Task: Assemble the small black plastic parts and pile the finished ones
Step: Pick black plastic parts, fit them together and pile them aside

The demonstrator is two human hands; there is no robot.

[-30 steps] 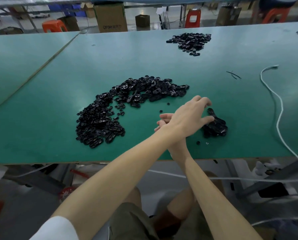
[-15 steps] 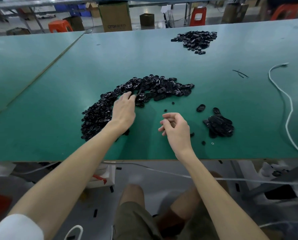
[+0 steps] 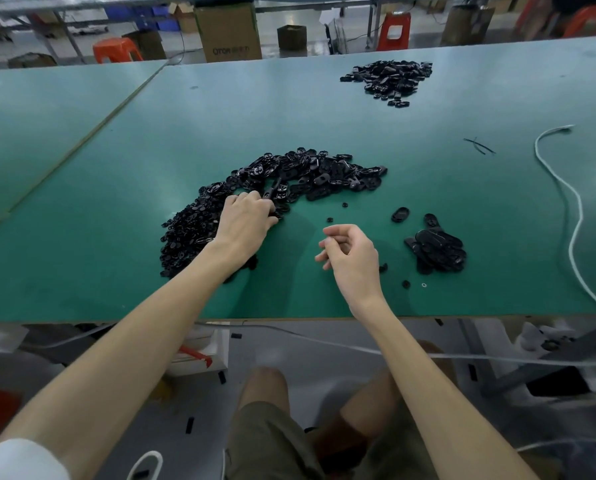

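L hand (image 3: 244, 220) on big heap of loose black parts (image 3: 307, 174), centre-left of worktop (image 3: 324, 116). Fingers curled into heap; can't tell if pinching one. R hand (image 3: 352, 254) hovers nr centre, fingers loosely curled, nothing seen held. Finished pile (image 3: 438, 249) small, to R. Judged: early stage, most parts unassembled.

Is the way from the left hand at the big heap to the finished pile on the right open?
Not quite: the right hand hovers directly between the left hand and the finished pile. A loose oval part lies on the table just beyond that line; otherwise nothing visible.
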